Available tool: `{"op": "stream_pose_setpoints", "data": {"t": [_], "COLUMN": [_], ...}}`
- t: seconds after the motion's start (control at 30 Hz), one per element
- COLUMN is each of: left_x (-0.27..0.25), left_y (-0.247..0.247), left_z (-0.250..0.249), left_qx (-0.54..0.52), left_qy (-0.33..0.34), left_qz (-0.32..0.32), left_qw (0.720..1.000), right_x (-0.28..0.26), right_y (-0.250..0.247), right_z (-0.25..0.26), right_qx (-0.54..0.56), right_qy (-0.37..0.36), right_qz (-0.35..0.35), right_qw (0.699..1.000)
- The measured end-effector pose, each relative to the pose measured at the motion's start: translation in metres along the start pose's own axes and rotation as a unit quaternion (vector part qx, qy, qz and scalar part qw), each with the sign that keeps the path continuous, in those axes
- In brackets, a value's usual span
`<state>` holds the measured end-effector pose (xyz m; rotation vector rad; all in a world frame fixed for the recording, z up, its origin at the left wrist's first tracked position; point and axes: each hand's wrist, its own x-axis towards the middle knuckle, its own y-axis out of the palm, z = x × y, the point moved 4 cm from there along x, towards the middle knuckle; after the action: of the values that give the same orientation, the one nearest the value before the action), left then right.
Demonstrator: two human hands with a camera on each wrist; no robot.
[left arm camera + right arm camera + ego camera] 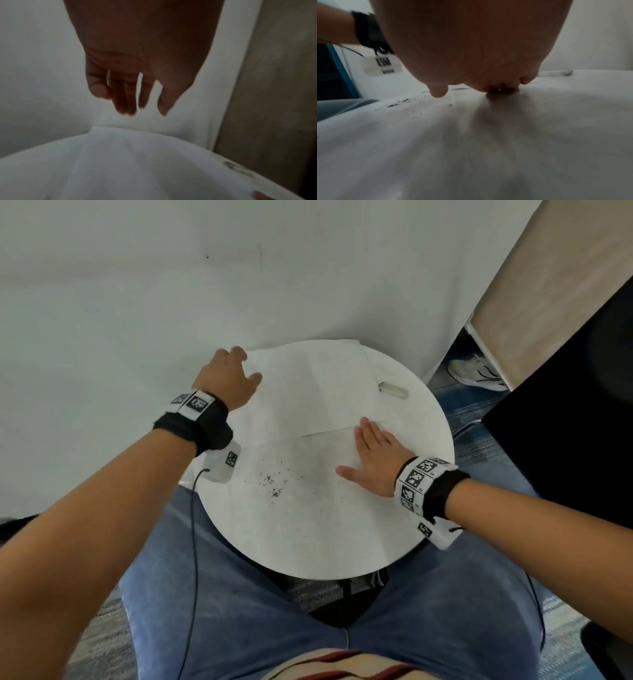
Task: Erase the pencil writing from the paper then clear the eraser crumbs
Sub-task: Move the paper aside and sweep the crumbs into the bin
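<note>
Hovering at the far left corner of the paper (pixel 308 412): left hand (pixel 227 380), fingers loosely extended and slightly spread, grasping nothing; the left wrist view shows the fingertips (pixel 126 106) hanging above the paper's corner (pixel 120 155), apart from it. Blurred in both views. Wrist carries a black strap and white marker tags (pixel 197 404), with a thin dark cable running down over the lap.

Paper: large white sheet, creased, covering most of the round white table (pixel 435 412); its far left corner overhangs the table rim. A second sheet edge shows as a line across the middle, near the right hand's fingertips. No pencil writing legible; a faint grey smudge lies in the middle of the near half.

Eraser crumbs (pixel 272 482): dark specks scattered on the paper's near half, left of centre, between the two wrists; also seen from the right wrist view (pixel 400 102), left of the thumb.

Right hand (pixel 373 458): lying flat on the paper, palm down, fingers straight and together, thumb out toward the crumbs, holding nothing. Same strap and tags at the wrist.

Eraser (pixel 394 389): pale oblong piece lying on bare table just beyond the paper's right edge, well apart from both hands.

Surroundings: white wall behind, blue trousers below, a white shoe (pixel 476 373) on the floor at far right.
</note>
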<state>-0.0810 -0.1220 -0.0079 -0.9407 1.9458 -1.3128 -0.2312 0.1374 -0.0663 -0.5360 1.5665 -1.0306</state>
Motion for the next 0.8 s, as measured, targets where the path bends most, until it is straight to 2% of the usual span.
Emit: {"op": "stream_pose_setpoints", "data": {"t": [0.07, 0.17, 0.23, 0.3, 0.33, 0.4, 0.43, 0.47, 0.5, 0.53, 0.57, 0.6, 0.63, 0.67, 0.7, 0.73, 0.8], "left_x": [-0.032, -0.109, -0.157, -0.205, -0.235, -0.255, -0.256, -0.279, -0.292, -0.29, -0.282, -0.271, -0.264, -0.252, -0.229, -0.205, -0.149], "left_y": [-0.011, -0.024, -0.026, -0.024, -0.029, -0.029, -0.028, -0.021, -0.005, -0.003, -0.015, -0.025, -0.031, -0.035, -0.028, -0.026, -0.013], "left_z": [-0.017, -0.04, -0.043, -0.035, -0.027, -0.017, -0.025, -0.028, -0.013, -0.001, 0.001, -0.006, -0.009, -0.005, -0.003, -0.012, -0.032], "left_qx": [-0.001, 0.022, 0.061, 0.101, 0.103, 0.05, 0.034, 0.005, -0.028, -0.052, 0.002, 0.023, -0.006, 0.031, 0.059, 0.093, 0.111], "left_qy": [0.097, 0.227, 0.278, 0.319, 0.346, 0.383, 0.435, 0.48, 0.553, 0.56, 0.462, 0.429, 0.406, 0.312, 0.248, 0.212, 0.198], "left_qz": [0.059, 0.167, 0.234, 0.267, 0.285, 0.317, 0.351, 0.437, 0.499, 0.542, 0.554, 0.458, 0.374, 0.294, 0.284, 0.272, 0.239], "left_qw": [0.994, 0.959, 0.93, 0.904, 0.888, 0.866, 0.829, 0.761, 0.667, 0.625, 0.693, 0.778, 0.833, 0.903, 0.924, 0.934, 0.944], "right_x": [0.003, 0.004, 0.004, 0.003, 0.002, 0.0, -0.001, 0.0, 0.0, 0.001, 0.001, 0.001, 0.001, 0.001, 0.001, 0.002, 0.001], "right_y": [0.006, 0.015, 0.018, 0.018, 0.017, 0.016, 0.014, 0.013, 0.013, 0.012, 0.012, 0.011, 0.011, 0.011, 0.01, 0.01, 0.007], "right_z": [0.008, 0.03, 0.037, 0.036, 0.035, 0.033, 0.033, 0.032, 0.033, 0.033, 0.034, 0.035, 0.035, 0.035, 0.035, 0.034, 0.03], "right_qx": [-0.008, -0.013, -0.006, 0.007, 0.01, 0.01, 0.01, 0.011, 0.014, 0.017, 0.02, 0.023, 0.028, 0.035, 0.043, 0.05, 0.059], "right_qy": [-0.014, -0.057, -0.056, -0.042, -0.034, -0.022, -0.016, -0.011, -0.008, -0.007, -0.006, -0.006, -0.006, -0.007, -0.008, -0.009, -0.007], "right_qz": [-0.002, -0.011, -0.019, -0.025, -0.025, -0.024, -0.021, -0.019, -0.017, -0.016, -0.017, -0.017, -0.017, -0.018, -0.017, -0.018, -0.024], "right_qw": [1.0, 0.998, 0.998, 0.999, 0.999, 0.999, 1.0, 1.0, 1.0, 1.0, 1.0, 1.0, 0.999, 0.999, 0.999, 0.999, 0.998]}}
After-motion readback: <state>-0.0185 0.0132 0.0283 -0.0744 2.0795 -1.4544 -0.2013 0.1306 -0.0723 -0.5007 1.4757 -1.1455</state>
